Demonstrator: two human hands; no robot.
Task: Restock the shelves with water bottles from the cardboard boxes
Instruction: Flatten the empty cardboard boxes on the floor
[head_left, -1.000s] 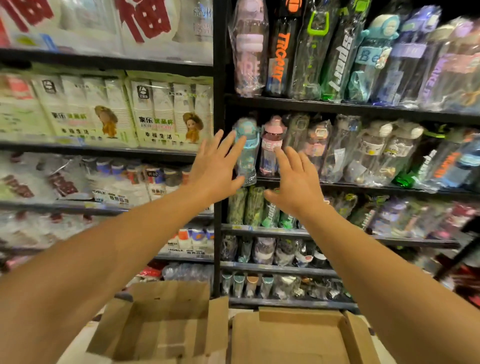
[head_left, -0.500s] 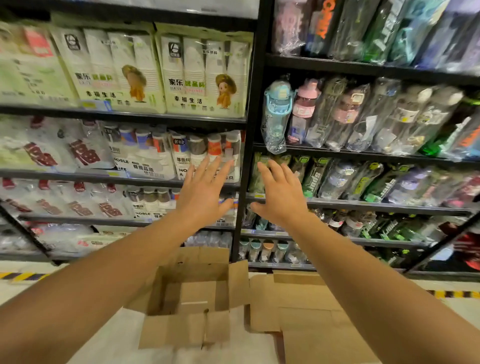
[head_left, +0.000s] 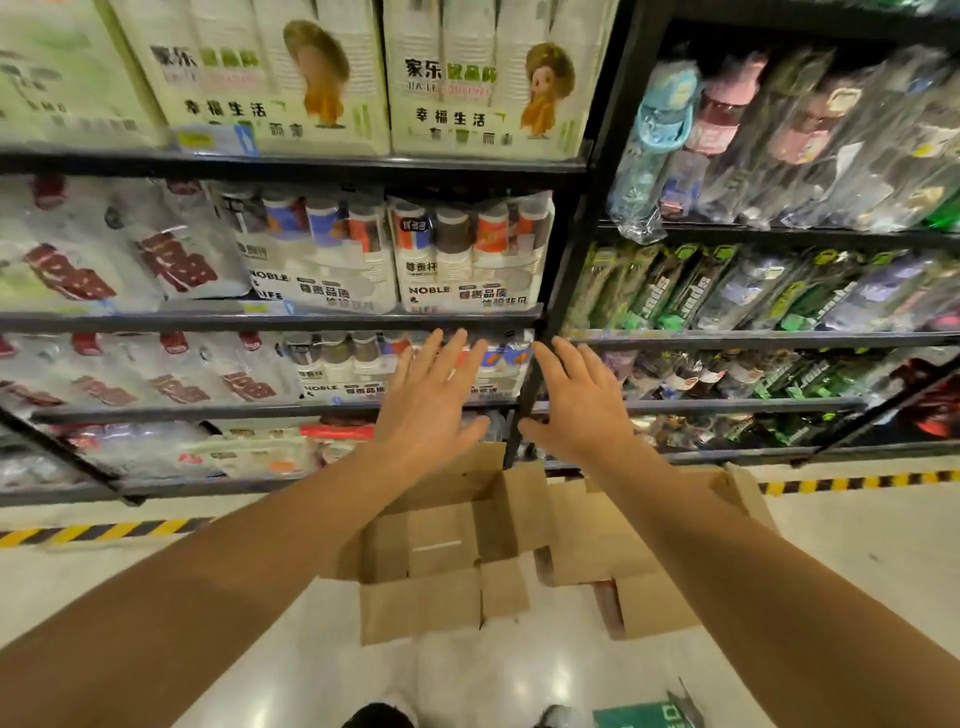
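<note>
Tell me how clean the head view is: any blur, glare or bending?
Head view: shelf goods smear with motion blur, the water bottles worst; the floor shows soft lamp glare; wide-angle bending curves the shelf rails; both hands stay fairly sharp.

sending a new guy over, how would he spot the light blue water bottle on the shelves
Find the black upright post between the two shelf bays. The light blue water bottle leans just right of it, in a clear wrapper. Its neighbour is pink; no other bottle there is blue.

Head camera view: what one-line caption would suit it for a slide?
Two empty, open hands reach over open cardboard boxes before stocked shop shelves.
</note>
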